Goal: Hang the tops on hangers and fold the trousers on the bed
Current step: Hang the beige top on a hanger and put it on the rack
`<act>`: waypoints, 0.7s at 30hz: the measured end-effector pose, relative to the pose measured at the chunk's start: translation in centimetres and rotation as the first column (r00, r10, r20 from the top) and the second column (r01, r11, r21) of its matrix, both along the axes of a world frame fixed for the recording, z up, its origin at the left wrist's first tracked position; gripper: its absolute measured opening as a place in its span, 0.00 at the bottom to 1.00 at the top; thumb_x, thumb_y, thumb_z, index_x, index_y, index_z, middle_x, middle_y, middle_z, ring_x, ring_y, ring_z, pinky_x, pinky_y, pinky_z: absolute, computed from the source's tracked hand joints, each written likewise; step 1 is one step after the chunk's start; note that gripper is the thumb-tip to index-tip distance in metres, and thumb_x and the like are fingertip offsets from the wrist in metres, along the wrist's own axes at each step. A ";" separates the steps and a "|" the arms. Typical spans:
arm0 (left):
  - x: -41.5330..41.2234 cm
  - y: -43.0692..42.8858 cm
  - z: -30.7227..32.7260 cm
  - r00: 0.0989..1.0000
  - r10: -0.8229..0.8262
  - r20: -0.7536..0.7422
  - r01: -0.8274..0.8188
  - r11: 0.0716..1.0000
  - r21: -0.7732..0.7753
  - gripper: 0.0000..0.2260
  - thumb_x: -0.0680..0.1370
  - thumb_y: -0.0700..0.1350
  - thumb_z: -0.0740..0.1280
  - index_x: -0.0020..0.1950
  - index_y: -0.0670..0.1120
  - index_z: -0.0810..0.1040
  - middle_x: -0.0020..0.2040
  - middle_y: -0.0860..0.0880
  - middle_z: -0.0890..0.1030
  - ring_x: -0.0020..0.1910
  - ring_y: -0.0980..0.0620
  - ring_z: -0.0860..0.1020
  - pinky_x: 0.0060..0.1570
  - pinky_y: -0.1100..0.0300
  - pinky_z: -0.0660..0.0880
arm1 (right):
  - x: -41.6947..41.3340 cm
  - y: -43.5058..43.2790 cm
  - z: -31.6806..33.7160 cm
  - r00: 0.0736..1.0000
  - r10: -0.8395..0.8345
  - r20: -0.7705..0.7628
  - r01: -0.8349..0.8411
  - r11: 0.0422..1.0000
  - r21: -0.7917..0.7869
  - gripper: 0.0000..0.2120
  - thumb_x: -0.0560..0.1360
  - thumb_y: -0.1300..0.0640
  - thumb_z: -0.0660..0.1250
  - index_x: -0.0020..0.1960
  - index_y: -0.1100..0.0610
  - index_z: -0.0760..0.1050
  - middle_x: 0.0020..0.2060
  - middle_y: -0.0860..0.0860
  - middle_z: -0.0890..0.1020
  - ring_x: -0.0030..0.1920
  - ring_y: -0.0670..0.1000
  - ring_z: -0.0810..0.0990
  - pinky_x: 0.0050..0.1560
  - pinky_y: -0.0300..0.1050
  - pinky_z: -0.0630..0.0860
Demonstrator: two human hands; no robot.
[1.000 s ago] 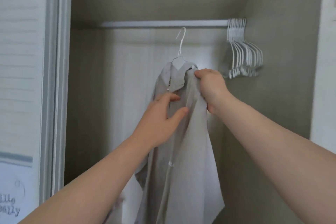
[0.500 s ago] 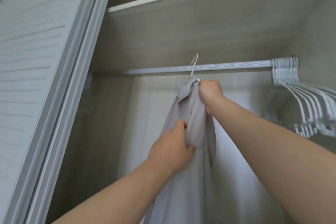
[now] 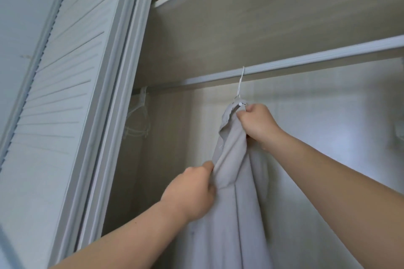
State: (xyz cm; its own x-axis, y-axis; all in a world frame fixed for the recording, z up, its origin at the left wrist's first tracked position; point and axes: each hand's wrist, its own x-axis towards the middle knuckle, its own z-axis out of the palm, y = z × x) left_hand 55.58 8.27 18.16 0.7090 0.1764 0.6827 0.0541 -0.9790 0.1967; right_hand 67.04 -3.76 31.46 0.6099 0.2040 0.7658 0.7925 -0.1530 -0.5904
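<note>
**Grey top at the wardrobe rail**

Grey cloth hangs in a long bunch from a white hanger [image 3: 240, 85]. This is the top [image 3: 231, 214], inside the wardrobe and below the rail [image 3: 306, 63]. Its collar end is gathered at the hanger's neck and the rest drops out of view at the bottom.

The hanger's thin hook reaches up to the rail and looks caught over it (the very tip is too fine to be sure).

My right grip [image 3: 255, 124] is closed on the collar right at the hanger's neck, just under the hook. My left grip [image 3: 190, 194] is lower and to the left. Its fingers are curled into a fold at the top's edge, with the thumb pressed against the cloth.

At the rail's left end a few spare hangers [image 3: 140, 116] hang close together, well apart from the top. A louvred door [image 3: 54, 116] stands to the left, and a shelf [image 3: 262, 17] runs above the rail.
</note>
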 end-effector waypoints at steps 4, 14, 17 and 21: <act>-1.6 2.1 -0.5 0.996 0.089 -0.001 -0.089 0.996 0.000 0.06 0.78 0.44 0.60 0.45 0.50 0.63 0.48 0.44 0.77 0.50 0.36 0.77 0.45 0.50 0.74 | -1.5 0.1 -1.3 0.978 -0.120 0.171 0.152 0.971 -0.187 0.07 0.74 0.56 0.64 0.46 0.59 0.77 0.39 0.55 0.81 0.30 0.58 0.83 0.30 0.50 0.83; -3.7 6.6 -0.4 0.956 0.293 -0.001 -0.293 0.956 -0.026 0.03 0.80 0.43 0.59 0.46 0.48 0.67 0.44 0.48 0.75 0.41 0.44 0.76 0.43 0.46 0.78 | 0.9 7.2 -2.6 0.952 0.041 0.303 0.008 0.988 -0.157 0.09 0.78 0.54 0.62 0.44 0.59 0.75 0.36 0.55 0.80 0.41 0.58 0.79 0.43 0.50 0.76; -3.4 7.2 0.0 0.936 0.351 -0.028 -0.351 0.936 -0.007 0.01 0.81 0.44 0.59 0.49 0.48 0.68 0.45 0.48 0.75 0.42 0.45 0.76 0.43 0.46 0.78 | 2.8 10.2 -2.5 0.954 0.089 0.286 -0.047 0.987 -0.153 0.10 0.80 0.53 0.60 0.44 0.58 0.74 0.34 0.54 0.77 0.40 0.57 0.76 0.39 0.48 0.70; -2.7 8.2 1.0 0.879 0.465 -0.108 -0.462 0.885 0.050 0.04 0.80 0.39 0.60 0.52 0.47 0.67 0.44 0.49 0.71 0.39 0.47 0.74 0.37 0.53 0.72 | 4.2 14.8 -2.6 0.940 0.209 0.270 -0.173 0.973 -0.152 0.14 0.83 0.53 0.60 0.47 0.61 0.77 0.32 0.51 0.74 0.37 0.54 0.74 0.34 0.45 0.66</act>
State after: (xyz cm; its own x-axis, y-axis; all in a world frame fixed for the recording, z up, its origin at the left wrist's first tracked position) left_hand 52.89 16.49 19.13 0.6229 0.4900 0.6099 0.5238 -0.8402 0.1402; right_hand 71.19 11.02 28.86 0.3126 0.4001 0.8615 0.9451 -0.0404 -0.3242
